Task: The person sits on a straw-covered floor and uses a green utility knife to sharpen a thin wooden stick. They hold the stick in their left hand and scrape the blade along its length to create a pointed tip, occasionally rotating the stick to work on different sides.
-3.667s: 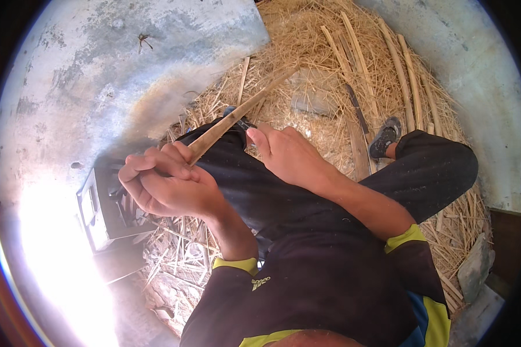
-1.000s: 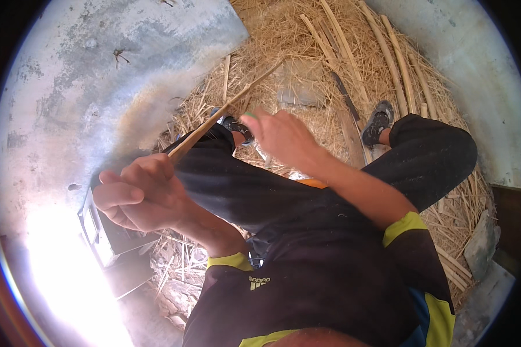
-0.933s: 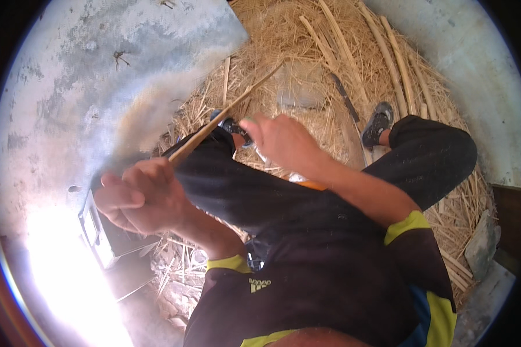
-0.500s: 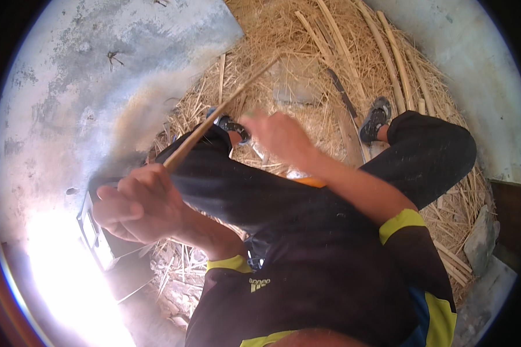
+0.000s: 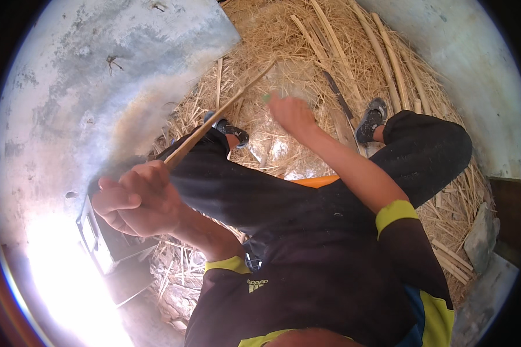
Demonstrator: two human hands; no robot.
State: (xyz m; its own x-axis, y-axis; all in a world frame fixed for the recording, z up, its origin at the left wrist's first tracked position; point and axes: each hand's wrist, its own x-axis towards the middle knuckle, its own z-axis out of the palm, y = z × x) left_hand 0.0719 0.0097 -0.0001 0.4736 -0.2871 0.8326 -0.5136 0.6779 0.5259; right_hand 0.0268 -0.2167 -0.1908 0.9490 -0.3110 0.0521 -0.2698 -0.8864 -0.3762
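Observation:
My left hand (image 5: pixel 139 199) is closed around the near end of a long, thin wooden stick (image 5: pixel 214 120). The stick slants up and away to the right, over my left thigh and beyond my left shoe. To its right is my right hand (image 5: pixel 293 118), closed and blurred by motion. A small green bit (image 5: pixel 266 98) shows at its fingers; what thing it belongs to is too smeared to make out. A gap separates this hand from the stick.
Straw-like shavings (image 5: pixel 260 34) cover the floor around my shoes. Long split poles (image 5: pixel 382 52) lie at the far right, near a dark, narrow strip (image 5: pixel 337 93). Pale walls (image 5: pixel 52 115) rise on both sides. A stone slab (image 5: pixel 481 238) leans at right; something orange (image 5: pixel 312 181) lies between my legs.
My right hand has moved away and to the right, farther from the stick. My left hand and the stick have hardly moved.

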